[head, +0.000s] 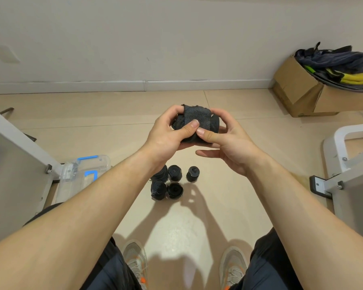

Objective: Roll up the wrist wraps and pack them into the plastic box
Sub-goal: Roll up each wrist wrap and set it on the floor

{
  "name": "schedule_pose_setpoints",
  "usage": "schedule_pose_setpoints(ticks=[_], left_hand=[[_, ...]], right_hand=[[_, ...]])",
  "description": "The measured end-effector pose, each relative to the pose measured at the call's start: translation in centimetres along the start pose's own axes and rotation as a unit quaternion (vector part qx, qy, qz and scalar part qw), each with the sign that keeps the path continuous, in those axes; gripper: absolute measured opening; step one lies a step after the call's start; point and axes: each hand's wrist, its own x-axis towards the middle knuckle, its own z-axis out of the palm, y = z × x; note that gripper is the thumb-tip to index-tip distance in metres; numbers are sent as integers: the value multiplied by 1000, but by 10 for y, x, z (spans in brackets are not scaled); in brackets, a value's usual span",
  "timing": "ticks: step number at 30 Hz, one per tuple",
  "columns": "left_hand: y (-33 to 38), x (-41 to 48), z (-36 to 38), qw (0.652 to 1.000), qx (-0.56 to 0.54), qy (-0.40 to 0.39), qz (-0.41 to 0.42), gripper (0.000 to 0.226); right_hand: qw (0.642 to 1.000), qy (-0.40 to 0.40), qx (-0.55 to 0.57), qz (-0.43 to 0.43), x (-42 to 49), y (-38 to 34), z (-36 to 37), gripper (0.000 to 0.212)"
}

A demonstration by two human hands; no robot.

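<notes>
A dark wrist wrap (195, 120) is gripped by the left hand (168, 132) and right hand (228, 141), above five rolled wraps (174, 182) on the floor (249, 126).

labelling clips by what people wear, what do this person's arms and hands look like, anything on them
The left forearm and right forearm are bare, with no sleeves in view. The left grip and right grip are bare too: no gloves, and no watch, band or ring shows.
</notes>
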Motion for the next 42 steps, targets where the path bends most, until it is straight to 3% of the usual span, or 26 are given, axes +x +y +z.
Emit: schedule_pose_setpoints(ticks=[4,7,9,12,19,29,35,42], left_hand=[[2,3,0,1000,28,-6,7,17],[9,7,-1,999,44,5,-1,6],[8,8,-3,998,53,25,-2,19],[5,8,-2,997,62,35,29,8],[10,10,-11,989,110,53,84,15],[9,16,-15,978,152,113,84,5],[1,14,-10,981,126,141,52,7],[-2,10,-4,987,24,137,-80,6]], right_hand=[[1000,-9,-4,-29,0,1,-2,46],[998,-14,-36,-58,1,2,-3,50],[996,-16,-56,-70,0,3,-3,53],[994,-19,-80,-75,0,5,2,56],[991,-42,-104,-68,1,3,5,57],[990,-34,-108,-85,1,2,4,59],[986,-26,-134,-97,-1,1,2,59],[978,-17,-180,-108,-3,0,5,62]])
